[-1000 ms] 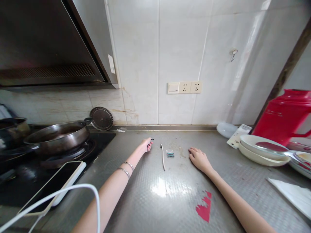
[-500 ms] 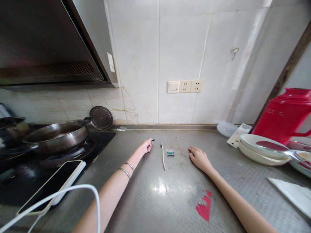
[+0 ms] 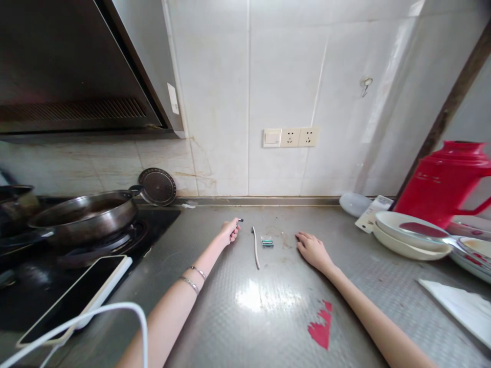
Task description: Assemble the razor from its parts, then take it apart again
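My left hand is closed, and a small dark tip of something sticks out past its fingers. What the thing is, I cannot make out; two silver bangles circle that wrist. Just right of this hand lies a thin whitish stick with a dark top end. A small clear-and-green packet sits beside the stick. My right hand rests palm down on the metal counter, right of the packet, its fingers stretched out and holding nothing.
At left, a steel pan stands on the black stove, with a phone and white cable nearer me. Stacked white bowls and a red thermos are at right. A torn red patch marks the counter.
The view has shifted slightly, so everything appears a little further left. Both hands keep about the same places and poses on the counter.
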`<action>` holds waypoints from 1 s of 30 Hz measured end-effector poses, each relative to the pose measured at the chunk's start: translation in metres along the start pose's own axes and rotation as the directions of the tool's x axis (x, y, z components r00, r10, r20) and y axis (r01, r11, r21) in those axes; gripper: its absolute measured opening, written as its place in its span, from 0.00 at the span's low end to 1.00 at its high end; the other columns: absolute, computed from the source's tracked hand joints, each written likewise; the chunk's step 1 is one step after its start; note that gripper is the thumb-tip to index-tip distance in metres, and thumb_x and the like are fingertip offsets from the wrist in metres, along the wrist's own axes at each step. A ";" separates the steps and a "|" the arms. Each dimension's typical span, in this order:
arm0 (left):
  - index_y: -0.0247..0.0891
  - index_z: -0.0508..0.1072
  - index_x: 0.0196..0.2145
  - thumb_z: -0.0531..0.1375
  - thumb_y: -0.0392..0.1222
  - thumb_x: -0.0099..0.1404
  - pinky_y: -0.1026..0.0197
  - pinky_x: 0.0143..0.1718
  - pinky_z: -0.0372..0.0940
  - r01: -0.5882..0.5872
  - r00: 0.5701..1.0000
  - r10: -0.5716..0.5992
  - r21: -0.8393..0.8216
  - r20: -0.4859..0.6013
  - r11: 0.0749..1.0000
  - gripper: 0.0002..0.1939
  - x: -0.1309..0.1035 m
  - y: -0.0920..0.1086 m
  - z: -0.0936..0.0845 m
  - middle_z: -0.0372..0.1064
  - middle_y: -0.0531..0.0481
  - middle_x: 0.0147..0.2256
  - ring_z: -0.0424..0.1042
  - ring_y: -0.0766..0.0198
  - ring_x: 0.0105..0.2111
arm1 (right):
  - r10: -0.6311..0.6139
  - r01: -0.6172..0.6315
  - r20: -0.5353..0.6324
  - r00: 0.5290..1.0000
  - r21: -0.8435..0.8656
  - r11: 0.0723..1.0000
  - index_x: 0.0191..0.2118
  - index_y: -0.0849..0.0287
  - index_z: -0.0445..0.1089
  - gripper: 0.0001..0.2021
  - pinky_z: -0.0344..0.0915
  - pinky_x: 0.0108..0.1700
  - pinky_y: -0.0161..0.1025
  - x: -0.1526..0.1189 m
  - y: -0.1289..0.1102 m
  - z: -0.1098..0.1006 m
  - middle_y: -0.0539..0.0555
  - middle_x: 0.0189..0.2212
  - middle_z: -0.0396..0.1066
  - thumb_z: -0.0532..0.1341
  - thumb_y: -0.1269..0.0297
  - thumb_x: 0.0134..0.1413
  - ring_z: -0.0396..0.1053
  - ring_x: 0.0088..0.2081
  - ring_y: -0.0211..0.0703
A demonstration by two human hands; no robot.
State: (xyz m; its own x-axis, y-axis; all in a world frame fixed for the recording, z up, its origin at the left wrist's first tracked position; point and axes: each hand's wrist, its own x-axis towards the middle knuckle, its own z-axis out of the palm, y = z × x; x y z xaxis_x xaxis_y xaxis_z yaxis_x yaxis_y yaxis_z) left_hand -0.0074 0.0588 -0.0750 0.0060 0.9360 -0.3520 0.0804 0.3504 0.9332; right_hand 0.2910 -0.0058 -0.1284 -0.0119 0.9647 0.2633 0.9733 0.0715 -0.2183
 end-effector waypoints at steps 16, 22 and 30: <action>0.37 0.61 0.22 0.49 0.53 0.62 0.70 0.10 0.39 -0.191 0.982 0.191 0.050 0.002 0.980 0.18 0.000 0.005 0.001 0.50 0.60 0.11 0.47 0.76 0.08 | -0.422 0.476 -0.226 0.878 0.326 0.817 0.51 0.57 0.65 0.18 0.59 0.51 0.39 0.077 -0.128 -0.021 0.54 0.44 0.71 0.56 0.67 0.53 0.65 0.49 0.42; 0.37 0.61 0.21 0.49 0.54 0.62 0.70 0.10 0.39 -0.210 0.978 0.210 0.093 0.004 0.973 0.20 -0.004 0.009 0.002 0.49 0.60 0.11 0.48 0.75 0.07 | -0.393 0.417 -0.144 0.908 0.228 0.880 0.52 0.54 0.64 0.19 0.61 0.48 0.38 0.086 -0.157 -0.014 0.53 0.43 0.71 0.57 0.64 0.52 0.65 0.48 0.43; 0.37 0.60 0.20 0.48 0.52 0.64 0.69 0.09 0.39 -0.212 0.977 0.212 0.101 0.013 0.972 0.20 -0.008 0.009 0.003 0.48 0.60 0.10 0.47 0.75 0.07 | -0.420 0.438 -0.149 0.895 0.120 0.891 0.45 0.54 0.71 0.13 0.63 0.42 0.35 0.086 -0.163 -0.018 0.55 0.40 0.72 0.52 0.66 0.57 0.66 0.44 0.43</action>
State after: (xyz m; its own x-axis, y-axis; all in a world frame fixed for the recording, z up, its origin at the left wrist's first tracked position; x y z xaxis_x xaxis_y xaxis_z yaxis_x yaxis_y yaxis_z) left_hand -0.0033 0.0543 -0.0637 0.0355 0.9885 -0.1469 0.1779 0.1384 0.9743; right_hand 0.1352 0.0613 -0.0534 -0.3857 0.7957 0.4671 0.8341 0.5171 -0.1921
